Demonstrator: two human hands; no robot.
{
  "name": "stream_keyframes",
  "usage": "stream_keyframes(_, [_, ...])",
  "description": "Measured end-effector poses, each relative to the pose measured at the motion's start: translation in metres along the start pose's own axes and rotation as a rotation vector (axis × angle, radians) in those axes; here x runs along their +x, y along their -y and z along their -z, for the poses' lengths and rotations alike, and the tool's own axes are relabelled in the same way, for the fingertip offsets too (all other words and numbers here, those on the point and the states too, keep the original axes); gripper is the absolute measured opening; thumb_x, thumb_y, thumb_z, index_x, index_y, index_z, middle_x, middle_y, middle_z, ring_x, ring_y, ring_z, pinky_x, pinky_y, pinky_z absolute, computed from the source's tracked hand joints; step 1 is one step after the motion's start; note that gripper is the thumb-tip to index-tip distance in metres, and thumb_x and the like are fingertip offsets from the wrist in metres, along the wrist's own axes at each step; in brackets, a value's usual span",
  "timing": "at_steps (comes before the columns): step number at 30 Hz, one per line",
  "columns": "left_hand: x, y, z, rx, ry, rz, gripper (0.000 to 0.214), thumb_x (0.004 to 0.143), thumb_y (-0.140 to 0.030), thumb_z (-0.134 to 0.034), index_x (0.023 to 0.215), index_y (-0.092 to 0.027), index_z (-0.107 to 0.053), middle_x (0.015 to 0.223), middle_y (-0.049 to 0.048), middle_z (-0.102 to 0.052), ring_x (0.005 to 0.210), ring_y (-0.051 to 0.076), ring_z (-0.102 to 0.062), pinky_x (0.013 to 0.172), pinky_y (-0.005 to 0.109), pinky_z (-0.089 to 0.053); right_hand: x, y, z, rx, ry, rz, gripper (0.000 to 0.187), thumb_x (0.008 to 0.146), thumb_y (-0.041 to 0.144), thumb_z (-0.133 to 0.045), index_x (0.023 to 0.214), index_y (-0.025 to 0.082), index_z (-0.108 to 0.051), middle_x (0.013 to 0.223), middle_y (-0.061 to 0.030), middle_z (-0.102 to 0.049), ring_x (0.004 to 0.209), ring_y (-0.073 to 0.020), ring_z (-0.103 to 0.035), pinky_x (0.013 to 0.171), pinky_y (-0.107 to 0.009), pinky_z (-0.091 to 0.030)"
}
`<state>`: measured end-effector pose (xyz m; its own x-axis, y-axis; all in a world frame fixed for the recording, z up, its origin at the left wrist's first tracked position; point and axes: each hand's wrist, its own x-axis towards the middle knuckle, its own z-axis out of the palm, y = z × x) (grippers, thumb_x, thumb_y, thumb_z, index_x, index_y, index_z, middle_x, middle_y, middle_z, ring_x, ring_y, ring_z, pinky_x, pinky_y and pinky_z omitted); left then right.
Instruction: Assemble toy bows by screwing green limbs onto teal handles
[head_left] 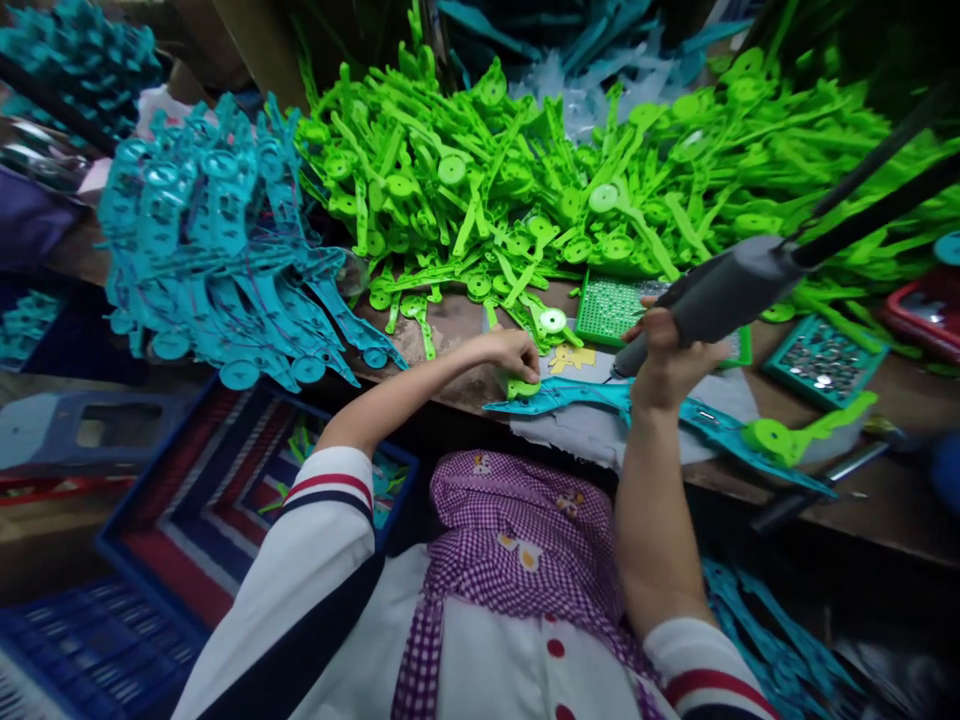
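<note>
A long teal plastic piece [581, 392] lies across a grey cloth [544, 430] at the bench's front edge. My left hand [517, 355] is closed, fingertips pressed on a small green plastic part [523, 388] at the teal piece's left end. My right hand [664, 360] wraps round a grey power screwdriver [731, 285], held at a slant. Its tip points down at the middle of the teal piece; whether it touches a screw I cannot tell. Another green part [780, 435] sits at the teal piece's right end.
Behind lies a big heap of green plastic parts [465, 170]. Stacked teal pieces [217, 240] stand at left. A green tray [611, 305] and a teal tray [825, 360] hold small metal bits. A hammer-like tool [821, 485] lies at right; a blue crate [187, 470] is below left.
</note>
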<state>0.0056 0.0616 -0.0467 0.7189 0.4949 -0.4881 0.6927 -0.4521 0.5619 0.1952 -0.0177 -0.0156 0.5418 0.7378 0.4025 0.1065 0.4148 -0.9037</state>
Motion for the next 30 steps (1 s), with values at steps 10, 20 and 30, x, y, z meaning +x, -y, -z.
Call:
stream_keyframes(10, [-0.008,0.013,-0.01,-0.137,-0.067,-0.091,0.027,0.077,-0.038,-0.076,0.094,-0.017,-0.078,0.094,0.0022,-0.077,0.087,0.015,-0.065,0.077,0.025,-0.042,0.044,-0.016,0.001,0.111,0.182,-0.023,0.041,0.071,0.058,-0.077,0.078,0.019,-0.068,0.06,-0.0015,-0.062,0.047,-0.0139,-0.056,0.043,-0.032,-0.041])
stream_keyframes(20, [-0.011,0.014,-0.011,-0.152,-0.041,-0.12,0.028,0.082,-0.041,-0.073,0.1,-0.021,-0.078,0.101,0.0033,-0.078,0.094,0.018,-0.068,0.081,0.027,-0.044,0.119,-0.052,-0.036,0.118,0.099,-0.021,0.063,0.057,0.085,-0.07,0.072,0.026,-0.051,0.071,-0.0022,-0.062,0.049,-0.0082,-0.045,0.051,-0.034,-0.051])
stream_keyframes(30, [-0.008,0.01,-0.007,-0.095,-0.038,-0.078,0.024,0.081,-0.042,-0.076,0.094,-0.022,-0.077,0.094,0.0016,-0.078,0.09,0.017,-0.069,0.084,0.029,-0.042,0.12,-0.078,-0.015,0.067,0.019,-0.036,0.06,0.056,0.083,-0.071,0.07,0.028,-0.052,0.071,-0.0027,-0.061,0.053,-0.0119,-0.05,0.056,-0.04,-0.053])
